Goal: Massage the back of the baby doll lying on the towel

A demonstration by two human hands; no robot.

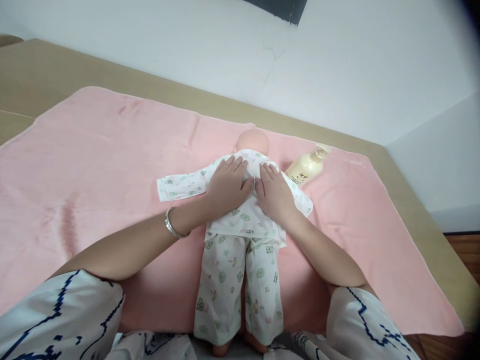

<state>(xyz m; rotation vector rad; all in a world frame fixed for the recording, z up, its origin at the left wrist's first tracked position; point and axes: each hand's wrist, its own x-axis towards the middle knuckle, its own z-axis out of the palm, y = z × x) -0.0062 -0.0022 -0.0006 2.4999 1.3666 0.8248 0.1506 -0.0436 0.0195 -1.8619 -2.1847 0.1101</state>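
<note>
A baby doll (252, 140) lies stretched out with its head away from me and its feet at the near edge. It wears a white patterned top (249, 220) and matching trousers (221, 285). My left hand (228, 186) rests flat on the upper left of the top, fingers extended. On the upper right of the top lies my right hand (273, 192), also flat with fingers stretched out. The two thumbs nearly meet at the middle, beside a small gap in the cloth. Neither hand grips anything.
A pink blanket (123, 145) covers much of the wooden table (56, 65). Just right of the doll's shoulder, a cream pump bottle (306, 166) lies tilted on the blanket. A white wall (210, 55) rises behind the table.
</note>
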